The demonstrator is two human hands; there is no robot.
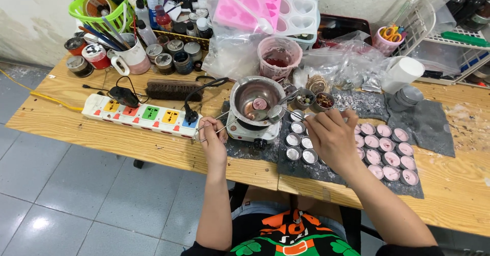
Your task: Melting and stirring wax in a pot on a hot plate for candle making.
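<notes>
Wire handle (212, 127) of melting pot (256, 100) on small hotplate (253, 132) is being pinched by left hand (213, 142), steadying it; right hand (332, 136) is being held curled over small tin cups (301, 148) on tabletop (127, 138), grip unclear

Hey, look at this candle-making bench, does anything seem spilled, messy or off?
Yes. The dark mats under the small metal cups are speckled with pale dried drips, and the wooden table at the right edge is dusted with whitish residue. The plastic cup behind the melting pot is smeared with red. Nothing looks tipped over.
</notes>
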